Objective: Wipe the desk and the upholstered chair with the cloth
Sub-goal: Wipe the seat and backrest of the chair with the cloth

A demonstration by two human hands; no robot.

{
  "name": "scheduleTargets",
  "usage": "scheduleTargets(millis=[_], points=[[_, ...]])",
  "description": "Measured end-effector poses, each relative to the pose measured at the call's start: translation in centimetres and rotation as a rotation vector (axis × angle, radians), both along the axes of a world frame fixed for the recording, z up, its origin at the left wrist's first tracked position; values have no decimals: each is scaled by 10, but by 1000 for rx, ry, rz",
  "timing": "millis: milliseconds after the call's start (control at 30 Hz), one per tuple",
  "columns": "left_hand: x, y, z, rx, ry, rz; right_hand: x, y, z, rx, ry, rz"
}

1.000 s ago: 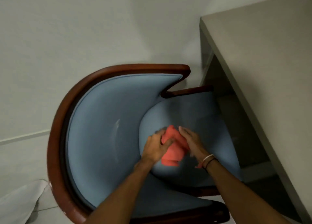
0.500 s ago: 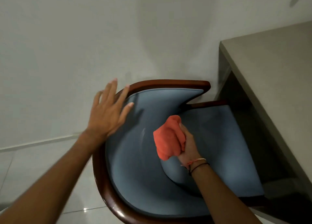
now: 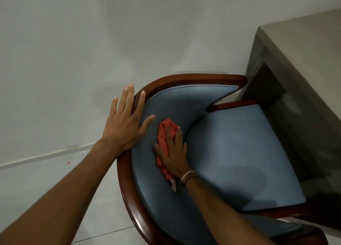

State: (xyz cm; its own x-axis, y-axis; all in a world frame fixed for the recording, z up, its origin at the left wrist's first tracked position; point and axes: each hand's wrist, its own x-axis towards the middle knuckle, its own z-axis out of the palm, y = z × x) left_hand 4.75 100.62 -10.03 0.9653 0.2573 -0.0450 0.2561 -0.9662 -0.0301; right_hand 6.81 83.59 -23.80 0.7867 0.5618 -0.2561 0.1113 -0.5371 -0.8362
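Pale tiled floor [image 3: 55,189] and a plain grey wall behind, upholstered chair [image 3: 239,152] pulled up just beside the tabletop [image 3: 304,51] at the right edge. Blue padding, dark red wooden rim [image 3: 125,180] curving round the back.

Red cloth [image 3: 164,132] sitting on the inner curve of the backrest, right where it drops toward the seat. Right hand [image 3: 173,154] laid flat over it, fingers spread and pressing it into the padding, no pinching going on. Thin band on that wrist. Left hand [image 3: 125,123] open too, fingers fanned, palm resting on the top of the rim, probably to keep the chair from shifting under the rubbing. Hard to say how firmly it's actually bearing down, since the fingertips hang out past the wood.

Handling-wise: cloth looks light, floppy, bunched into folds, with a pale corner or tag poking out below the wrist. Zero stiffness, so likely to ball up or slide out from under the palm on that fuzzy fabric. Best held with a wide flat palm over the middle, loose edges tucked under the fingers. No breakage worries anywhere.

Chair looks solid and fairly heavy, padding soft and grippy, wood smooth and likely slicker under the cloth. Rim seems the sensible spot to brace.

Tabletop bare in what's visible, no telling from this angle if it's wiped.
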Motion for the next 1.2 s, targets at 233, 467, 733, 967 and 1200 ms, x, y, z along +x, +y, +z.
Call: scheduleTargets(millis=[233,467,733,967,1200], points=[[10,-4,-8,-50,-57,68,15,31,1,251,158,-210],[15,-6,-8,-30,-52,91,-28,-13,-15,188,286,-132],[15,-7,-9,-7,-50,85,56,43,-6,185,489,-667],[15,-5,-9,19,-49,23,-54,-46,-5,102,348,37],[14,-6,-8,55,-43,23,40,13,-1,317,691,-826]])
